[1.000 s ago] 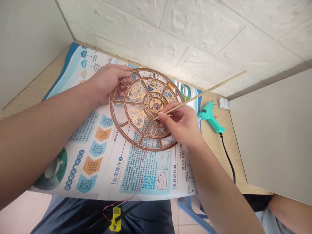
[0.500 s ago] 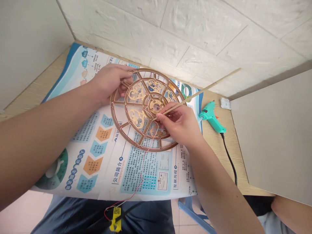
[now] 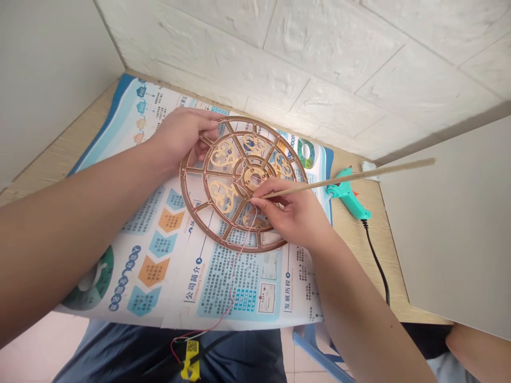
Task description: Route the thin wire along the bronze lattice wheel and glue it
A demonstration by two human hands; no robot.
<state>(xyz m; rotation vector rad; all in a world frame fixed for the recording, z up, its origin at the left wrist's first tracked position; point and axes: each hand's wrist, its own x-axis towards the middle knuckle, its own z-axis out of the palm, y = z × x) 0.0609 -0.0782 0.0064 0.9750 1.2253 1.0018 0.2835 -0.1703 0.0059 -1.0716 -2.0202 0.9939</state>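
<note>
My left hand [image 3: 190,135] is closed around the upper left rim of a round, wheel-like openwork frame [image 3: 206,209] in brown and gold. Between thumb and fingers, my right hand [image 3: 293,210] pinches a thin wooden stick [image 3: 359,175]. The stick's near end sits close to the frame's hub, and its far end points up and right. A thin red and white wire [image 3: 232,282] trails from near the hub over the sheet toward my lap. It runs to a yellow tag [image 3: 190,360] there. My right fingers hide part of the frame's right side.
A printed poster sheet [image 3: 171,292] covers much of the wooden table [image 3: 393,250]. On the right lies a teal glue gun [image 3: 347,194] with a black cord. A white panel [image 3: 451,229] stands beyond it, and a pale brick-patterned wall [image 3: 335,58] rises behind. Part of another person [image 3: 475,346] shows at lower right.
The stick has swung lower, its far end moving right and down, while its near end stays by the hub. My right hand has shifted slightly down. My left hand keeps its hold.
</note>
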